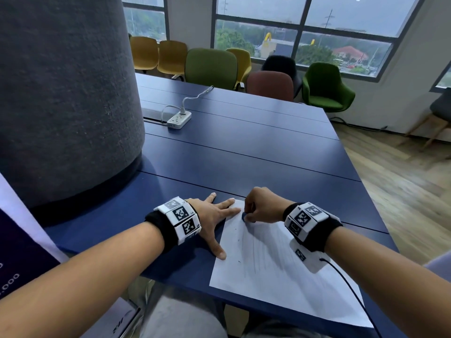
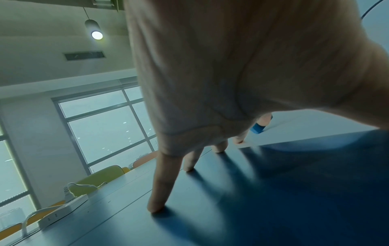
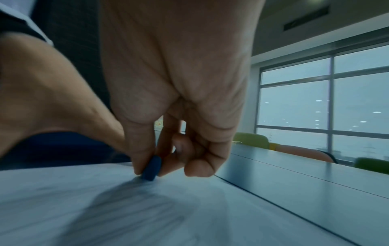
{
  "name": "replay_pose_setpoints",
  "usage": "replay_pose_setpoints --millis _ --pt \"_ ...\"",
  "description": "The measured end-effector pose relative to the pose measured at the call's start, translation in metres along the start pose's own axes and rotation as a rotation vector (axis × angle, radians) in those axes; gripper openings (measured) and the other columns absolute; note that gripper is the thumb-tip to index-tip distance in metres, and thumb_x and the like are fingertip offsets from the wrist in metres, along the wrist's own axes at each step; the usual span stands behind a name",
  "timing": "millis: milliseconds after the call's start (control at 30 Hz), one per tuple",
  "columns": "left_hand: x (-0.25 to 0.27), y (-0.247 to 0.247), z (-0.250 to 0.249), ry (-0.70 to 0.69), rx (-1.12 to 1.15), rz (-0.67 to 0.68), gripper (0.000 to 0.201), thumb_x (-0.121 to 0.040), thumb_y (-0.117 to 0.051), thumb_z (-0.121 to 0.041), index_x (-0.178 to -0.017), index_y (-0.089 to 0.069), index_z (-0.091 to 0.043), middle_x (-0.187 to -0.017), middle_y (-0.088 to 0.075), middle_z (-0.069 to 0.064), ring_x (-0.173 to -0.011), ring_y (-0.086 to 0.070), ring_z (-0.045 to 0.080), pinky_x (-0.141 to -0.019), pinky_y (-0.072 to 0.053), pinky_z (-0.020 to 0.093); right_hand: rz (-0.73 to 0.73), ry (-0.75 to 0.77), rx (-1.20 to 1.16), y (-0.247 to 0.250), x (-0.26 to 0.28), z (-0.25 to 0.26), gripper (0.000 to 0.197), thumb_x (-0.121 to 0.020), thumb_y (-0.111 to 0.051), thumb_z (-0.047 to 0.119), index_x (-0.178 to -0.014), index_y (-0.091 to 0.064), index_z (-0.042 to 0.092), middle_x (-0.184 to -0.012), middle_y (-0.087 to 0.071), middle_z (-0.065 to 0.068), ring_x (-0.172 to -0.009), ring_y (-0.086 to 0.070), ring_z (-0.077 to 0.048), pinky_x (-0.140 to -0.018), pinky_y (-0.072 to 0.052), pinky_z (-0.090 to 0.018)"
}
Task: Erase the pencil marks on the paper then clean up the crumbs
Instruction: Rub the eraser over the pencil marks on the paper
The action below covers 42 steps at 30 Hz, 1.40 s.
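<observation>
A white sheet of paper [image 1: 280,272] lies on the dark blue table [image 1: 244,152] near its front edge, with faint grey pencil strokes [image 1: 253,250] across its upper half. My right hand [image 1: 262,206] pinches a small blue eraser [image 1: 244,217] between thumb and fingers, its tip down on the paper [image 3: 63,208] near the sheet's far left corner. The eraser [image 3: 152,168] shows plainly in the right wrist view and also as a blue block [image 2: 257,129] in the left wrist view. My left hand [image 1: 214,215] lies flat with fingers spread, pressing the sheet's left edge and the table [image 2: 273,199].
A wide grey fabric-covered column [image 1: 66,93] stands on the left of the table. A white power strip [image 1: 179,119] with a cable lies further back. Yellow, green and red chairs [image 1: 212,64] line the far edge, and the table's right edge drops to a wooden floor [image 1: 402,186].
</observation>
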<state>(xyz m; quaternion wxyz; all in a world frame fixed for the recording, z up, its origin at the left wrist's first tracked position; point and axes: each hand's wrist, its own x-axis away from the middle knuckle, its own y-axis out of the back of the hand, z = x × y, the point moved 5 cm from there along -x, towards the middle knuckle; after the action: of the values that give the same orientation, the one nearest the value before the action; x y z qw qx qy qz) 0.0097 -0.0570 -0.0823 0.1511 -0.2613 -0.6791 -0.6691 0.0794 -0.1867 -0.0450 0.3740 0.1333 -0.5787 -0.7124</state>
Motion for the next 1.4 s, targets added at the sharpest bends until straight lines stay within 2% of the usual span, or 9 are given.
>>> replay_pose_setpoints --millis 167,400,533,700,800,933,1133,1333,1400 --pt "0.001 0.002 -0.002 0.002 -0.018 0.005 0.131 -0.058 -0.075 -0.078 -0.152 0.011 -0.049 -0.158 0.022 -0.028 -0.149 0.020 0.026 -0.116 -0.022 0.061 0.084 0.086 0.056 -0.016 0.041 0.014 0.013 -0.080 -0.073 0.024 -0.086 -0.072 0.011 -0.086 -0.072 -0.002 -0.075 -0.060 -0.015 -0.072 -0.053 -0.030" --pt "0.002 0.003 -0.003 0.012 0.010 0.020 0.132 -0.056 -0.077 -0.077 -0.152 0.008 -0.049 -0.159 0.019 -0.027 -0.149 0.019 0.028 -0.117 -0.011 0.065 -0.116 0.024 0.000 -0.037 0.130 -0.009 0.006 -0.092 -0.058 0.029 -0.094 -0.059 0.023 -0.108 -0.054 0.008 -0.095 -0.055 -0.013 -0.085 -0.048 -0.027" --pt "0.008 0.005 -0.004 0.013 0.054 0.014 0.128 -0.062 -0.076 -0.073 -0.154 0.007 -0.044 -0.160 0.018 -0.025 -0.149 0.019 0.024 -0.119 -0.007 0.061 -0.112 -0.014 -0.084 -0.066 0.153 -0.018 0.018 -0.095 -0.053 0.025 -0.112 -0.056 0.019 -0.139 -0.045 0.011 -0.127 -0.044 -0.011 -0.103 -0.038 -0.021" --pt "0.026 -0.004 -0.008 0.027 0.003 -0.083 0.101 -0.088 -0.058 -0.063 -0.158 0.005 -0.026 -0.163 0.019 -0.008 -0.151 0.014 0.022 -0.120 -0.015 0.054 -0.132 -0.040 -0.105 -0.071 0.153 -0.018 0.034 -0.097 -0.051 0.025 -0.130 -0.049 0.015 -0.154 -0.033 0.006 -0.144 -0.025 -0.010 -0.111 -0.024 -0.017" --pt "0.042 -0.029 -0.044 -0.105 -0.066 -0.155 0.084 -0.098 -0.036 -0.061 -0.156 0.013 -0.023 -0.160 0.029 -0.002 -0.148 0.022 0.023 -0.121 0.000 0.055 -0.127 -0.053 -0.116 -0.072 0.152 -0.020 0.035 -0.097 -0.052 0.025 -0.130 -0.049 0.016 -0.154 -0.034 0.006 -0.144 -0.024 -0.010 -0.113 -0.027 -0.021" --pt "0.056 -0.074 -0.088 -0.270 -0.096 -0.122 0.085 -0.088 -0.013 -0.075 -0.152 0.024 -0.032 -0.155 0.037 -0.008 -0.142 0.036 0.018 -0.116 0.020 0.052 -0.138 -0.066 -0.161 -0.076 0.152 -0.024 0.037 -0.094 -0.055 0.025 -0.130 -0.049 0.016 -0.149 -0.041 0.006 -0.139 -0.034 -0.011 -0.110 -0.033 -0.023" --pt "0.057 -0.069 -0.039 0.030 -0.044 -0.146 0.118 -0.043 0.031 -0.089 -0.138 0.034 -0.020 -0.148 0.039 -0.004 -0.138 0.036 0.016 -0.118 0.017 0.050 -0.138 -0.066 -0.166 -0.074 0.154 -0.022 0.035 -0.096 -0.054 0.025 -0.129 -0.050 0.016 -0.151 -0.038 0.006 -0.146 -0.021 -0.008 -0.112 -0.029 -0.022" --pt "0.066 -0.076 -0.075 -0.225 -0.074 -0.082 0.104 -0.061 0.017 -0.087 -0.147 0.030 -0.028 -0.153 0.039 -0.007 -0.140 0.038 0.013 -0.119 0.016 0.049 -0.146 -0.070 -0.168 -0.071 0.154 -0.019 0.037 -0.097 -0.054 0.025 -0.132 -0.048 0.014 -0.158 -0.027 0.007 -0.148 -0.013 -0.008 -0.114 -0.024 -0.021" --pt "0.063 -0.075 -0.064 -0.129 -0.062 -0.078 0.113 -0.053 0.023 -0.088 -0.144 0.031 -0.023 -0.152 0.039 -0.004 -0.140 0.035 0.013 -0.119 0.015 0.048 -0.143 -0.065 -0.169 -0.071 0.154 -0.019 0.034 -0.096 -0.054 0.025 -0.129 -0.050 0.016 -0.158 -0.026 0.007 -0.148 -0.012 -0.007 -0.114 -0.024 -0.021"
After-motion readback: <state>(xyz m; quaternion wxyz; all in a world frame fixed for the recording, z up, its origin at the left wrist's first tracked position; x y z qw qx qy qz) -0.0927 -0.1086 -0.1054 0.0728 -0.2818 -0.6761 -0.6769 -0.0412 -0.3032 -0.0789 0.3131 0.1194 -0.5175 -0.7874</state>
